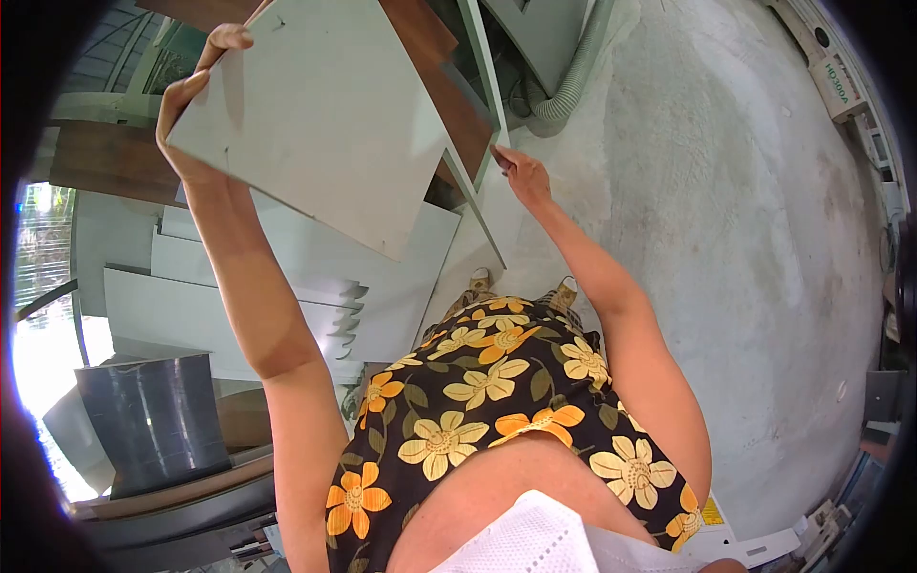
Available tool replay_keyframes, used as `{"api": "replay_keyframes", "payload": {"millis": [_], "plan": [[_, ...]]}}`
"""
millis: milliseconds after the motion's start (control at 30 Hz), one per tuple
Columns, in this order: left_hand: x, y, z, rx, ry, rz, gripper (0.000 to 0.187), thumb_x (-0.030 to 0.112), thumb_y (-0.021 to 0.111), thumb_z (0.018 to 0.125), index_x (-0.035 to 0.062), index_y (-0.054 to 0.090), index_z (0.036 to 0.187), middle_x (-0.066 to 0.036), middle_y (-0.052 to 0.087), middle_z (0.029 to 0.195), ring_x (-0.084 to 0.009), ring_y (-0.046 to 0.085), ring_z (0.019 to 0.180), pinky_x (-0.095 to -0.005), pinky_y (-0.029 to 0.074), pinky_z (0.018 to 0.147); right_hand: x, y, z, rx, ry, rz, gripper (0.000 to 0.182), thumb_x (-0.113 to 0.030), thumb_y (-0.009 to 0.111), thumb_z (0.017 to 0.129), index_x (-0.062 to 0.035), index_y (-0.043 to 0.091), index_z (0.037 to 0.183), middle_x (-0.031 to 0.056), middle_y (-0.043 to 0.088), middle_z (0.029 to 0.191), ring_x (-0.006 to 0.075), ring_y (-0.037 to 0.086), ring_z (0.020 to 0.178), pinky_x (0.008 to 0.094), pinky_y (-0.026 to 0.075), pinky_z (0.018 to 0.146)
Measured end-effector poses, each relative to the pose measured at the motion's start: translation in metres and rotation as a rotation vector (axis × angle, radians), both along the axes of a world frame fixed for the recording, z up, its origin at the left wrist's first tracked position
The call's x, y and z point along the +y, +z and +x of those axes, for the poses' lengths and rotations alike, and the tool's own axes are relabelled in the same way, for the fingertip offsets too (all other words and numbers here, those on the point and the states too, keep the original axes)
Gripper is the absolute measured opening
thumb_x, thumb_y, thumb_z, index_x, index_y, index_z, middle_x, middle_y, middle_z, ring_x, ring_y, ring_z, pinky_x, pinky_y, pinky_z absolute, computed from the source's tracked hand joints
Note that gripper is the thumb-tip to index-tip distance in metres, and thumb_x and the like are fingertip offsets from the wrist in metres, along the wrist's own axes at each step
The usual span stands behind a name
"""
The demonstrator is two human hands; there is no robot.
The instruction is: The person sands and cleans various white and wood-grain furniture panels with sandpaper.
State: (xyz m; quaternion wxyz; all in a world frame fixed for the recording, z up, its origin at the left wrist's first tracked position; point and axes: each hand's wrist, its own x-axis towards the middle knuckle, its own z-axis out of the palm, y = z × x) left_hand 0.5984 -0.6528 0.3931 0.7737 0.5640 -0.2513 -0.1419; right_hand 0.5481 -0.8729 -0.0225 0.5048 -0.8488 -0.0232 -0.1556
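A large pale grey-white panel [315,115] is raised and tilted at the upper left. My left hand [196,105] grips its left edge, with the fingertips curled over onto its face and the rest of the hand partly behind it. Below and behind it lie more pale sheets with stepped edges. To the right, a narrow pale-green panel edge [489,81] runs down to my right hand [523,174], whose curled fingers close on its lower part. Brown boards [420,31] show between the panels.
A ribbed grey hose [573,95] lies on the concrete floor [707,239] beyond my right hand. A dark curved sheet [153,420] stands at the lower left. Equipment [841,88] lines the far right edge. My feet are below the panels.
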Motion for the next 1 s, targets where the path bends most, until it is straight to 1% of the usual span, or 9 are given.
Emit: {"api": "replay_keyframes", "payload": {"millis": [267, 433, 533, 633, 733, 833, 867, 933, 1000], "plan": [[0.019, 0.006, -0.023, 0.023, 0.107, -0.049, 0.032, 0.025, 0.049, 0.071, 0.0032, 0.048, 0.095, -0.019, 0.045, 0.122, -0.0234, 0.048, 0.105, -0.03, 0.041, 0.085, 0.013, 0.078, -0.006, 0.223, 0.099, 0.986, 0.027, -0.005, 0.043, 0.089, -0.0079, 0.064, 0.106, 0.0019, 0.066, 0.09, 0.0113, 0.064, 0.078, 0.0229, 0.05, 0.057], [0.03, 0.005, -0.027, -0.033, 0.108, 0.005, 0.035, 0.026, 0.048, 0.072, 0.0019, 0.047, 0.097, -0.016, 0.047, 0.113, -0.0217, 0.047, 0.103, -0.0284, 0.039, 0.086, 0.017, -0.024, -0.043, 0.634, -0.009, 0.675, 0.03, -0.003, 0.044, 0.084, -0.0049, 0.063, 0.106, 0.0047, 0.067, 0.087, 0.0067, 0.063, 0.075, 0.0187, 0.041, 0.045], [0.029, 0.005, -0.027, -0.049, 0.156, -0.018, 0.041, 0.028, 0.044, 0.072, -0.0018, 0.049, 0.1, -0.013, 0.047, 0.112, -0.0219, 0.043, 0.108, -0.028, 0.033, 0.092, 0.017, 0.004, -0.059, 0.503, 0.125, 0.624, 0.027, -0.001, 0.044, 0.082, -0.0015, 0.063, 0.101, 0.0062, 0.068, 0.087, 0.0066, 0.063, 0.073, 0.0183, 0.041, 0.045], [0.018, 0.006, -0.031, -0.043, 0.316, 0.007, 0.041, 0.027, 0.042, 0.073, -0.0019, 0.05, 0.101, -0.015, 0.048, 0.114, -0.0236, 0.042, 0.112, -0.0289, 0.033, 0.093, 0.023, 0.059, -0.046, 0.294, 0.364, 1.015, 0.02, -0.002, 0.046, 0.081, 0.0013, 0.063, 0.092, 0.0067, 0.068, 0.087, 0.0061, 0.061, 0.067, 0.0176, 0.041, 0.046], [0.016, 0.008, -0.027, -0.047, 0.343, 0.036, 0.041, 0.027, 0.041, 0.073, -0.0015, 0.051, 0.101, -0.017, 0.048, 0.115, -0.0245, 0.042, 0.115, -0.0297, 0.032, 0.095, 0.029, 0.08, -0.026, 0.307, 0.416, 1.155, 0.018, 0.0, 0.048, 0.077, 0.0061, 0.062, 0.086, 0.0126, 0.068, 0.089, 0.0151, 0.064, 0.078, 0.0263, 0.051, 0.059], [0.009, 0.01, -0.029, -0.029, 0.221, -0.02, 0.042, 0.027, 0.041, 0.072, -0.0015, 0.051, 0.101, -0.018, 0.046, 0.12, -0.0246, 0.041, 0.116, -0.0293, 0.031, 0.095, 0.029, 0.046, -0.019, 0.358, 0.226, 0.573, 0.018, -0.008, 0.051, 0.075, 0.0027, 0.063, 0.081, 0.0157, 0.067, 0.087, 0.0182, 0.064, 0.074, 0.0322, 0.05, 0.063], [0.014, 0.009, -0.027, -0.002, 0.115, -0.064, 0.042, 0.026, 0.041, 0.071, -0.0014, 0.051, 0.101, -0.019, 0.046, 0.122, -0.0243, 0.041, 0.116, -0.0286, 0.031, 0.096, 0.023, 0.037, -0.026, 0.406, 0.261, 0.383, 0.023, -0.02, 0.054, 0.073, -0.0017, 0.066, 0.081, 0.0189, 0.065, 0.085, 0.0254, 0.064, 0.073, 0.0382, 0.048, 0.068], [0.023, 0.005, -0.022, -0.003, 0.039, -0.076, 0.043, 0.029, 0.042, 0.072, -0.0013, 0.052, 0.101, -0.021, 0.044, 0.126, -0.0271, 0.039, 0.119, -0.0319, 0.03, 0.098, 0.026, -0.056, -0.041, 0.301, 0.064, -0.04, 0.025, -0.022, 0.057, 0.075, -0.0002, 0.067, 0.08, 0.016, 0.065, 0.071, 0.0266, 0.063, 0.063, 0.0375, 0.049, 0.059], [0.031, 0.004, -0.019, -0.047, 0.084, -0.025, 0.042, 0.032, 0.045, 0.076, -0.0007, 0.053, 0.099, -0.023, 0.042, 0.126, -0.0311, 0.037, 0.121, -0.0381, 0.028, 0.1, 0.016, -0.122, -0.069, 0.378, 0.002, -0.138, 0.025, -0.021, 0.059, 0.074, 0.0005, 0.067, 0.084, 0.0167, 0.065, 0.072, 0.033, 0.062, 0.064, 0.0408, 0.049, 0.063]]}}
